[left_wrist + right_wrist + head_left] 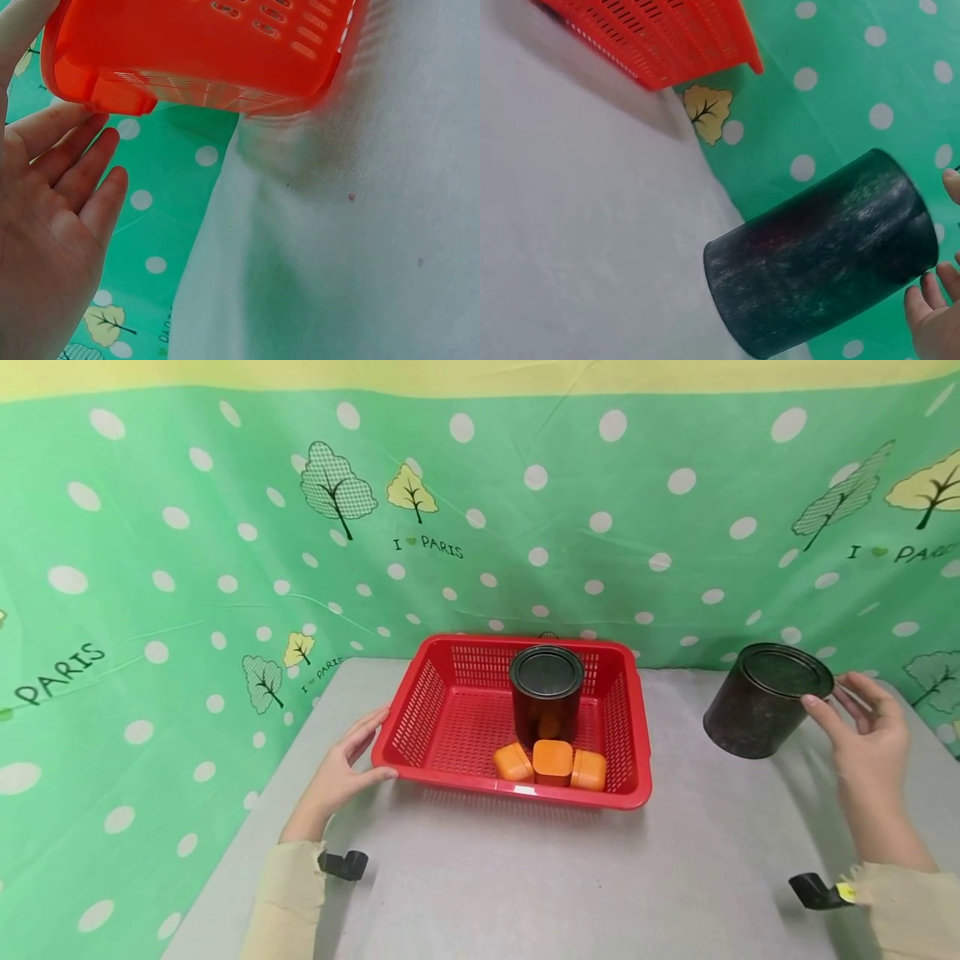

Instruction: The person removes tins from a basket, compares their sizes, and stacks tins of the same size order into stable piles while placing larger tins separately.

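Note:
A red plastic basket (457, 781) stands on the table, with a dark lidded can (546, 693) upright inside it. Along its front wall are three small orange rounded blocks: the left one (513, 762), the middle one (552, 760) and the right one (589, 770). My left hand (341, 777) touches the basket's front left corner, thumb at the front rim and fingers, nearly straight in the left wrist view, by the left side. A second, wider black can (765, 702) stands at the right. Around its upper right edge my right hand (870, 735) spreads, thumb in front and fingertips at the rim.
The table (510, 885) has a pale grey cover. Green dotted cloth (525, 577) hangs behind it and along the left side. Each wrist carries a small black mount, the left mount (345, 865) and the right mount (813, 893).

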Action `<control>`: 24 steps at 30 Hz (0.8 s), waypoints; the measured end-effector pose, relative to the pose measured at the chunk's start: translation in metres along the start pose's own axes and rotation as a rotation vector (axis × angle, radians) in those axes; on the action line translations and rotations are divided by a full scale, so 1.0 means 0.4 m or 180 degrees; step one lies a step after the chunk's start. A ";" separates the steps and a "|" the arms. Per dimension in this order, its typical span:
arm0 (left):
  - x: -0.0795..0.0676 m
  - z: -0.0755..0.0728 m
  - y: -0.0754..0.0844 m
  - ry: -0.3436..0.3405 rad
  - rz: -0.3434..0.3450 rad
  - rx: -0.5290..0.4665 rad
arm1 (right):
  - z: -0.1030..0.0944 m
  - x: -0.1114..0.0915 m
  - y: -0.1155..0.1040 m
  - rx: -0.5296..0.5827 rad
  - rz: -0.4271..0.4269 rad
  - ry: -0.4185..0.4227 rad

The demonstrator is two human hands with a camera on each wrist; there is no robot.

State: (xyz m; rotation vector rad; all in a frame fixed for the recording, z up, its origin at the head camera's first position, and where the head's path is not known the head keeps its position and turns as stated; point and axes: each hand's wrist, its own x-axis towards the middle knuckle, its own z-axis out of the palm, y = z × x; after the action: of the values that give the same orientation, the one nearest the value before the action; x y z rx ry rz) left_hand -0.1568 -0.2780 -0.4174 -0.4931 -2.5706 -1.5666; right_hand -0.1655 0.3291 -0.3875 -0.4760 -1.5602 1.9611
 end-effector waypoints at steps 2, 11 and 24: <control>0.000 -0.001 0.001 -0.0001 -0.0008 0.0011 | 0.002 -0.007 -0.005 -0.0088 -0.0091 0.0003; 0.002 0.000 0.008 -0.0005 -0.0041 0.0052 | 0.012 -0.048 -0.036 -0.0157 -0.0392 -0.0077; 0.000 -0.001 0.008 -0.0014 -0.0036 0.0050 | 0.086 -0.103 -0.084 0.0523 -0.0446 -0.0462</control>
State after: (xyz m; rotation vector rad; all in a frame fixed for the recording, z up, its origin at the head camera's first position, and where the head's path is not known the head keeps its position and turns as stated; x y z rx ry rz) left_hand -0.1559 -0.2770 -0.4144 -0.4822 -2.5913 -1.5493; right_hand -0.1475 0.2816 -0.3497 -0.1559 -1.4602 2.0311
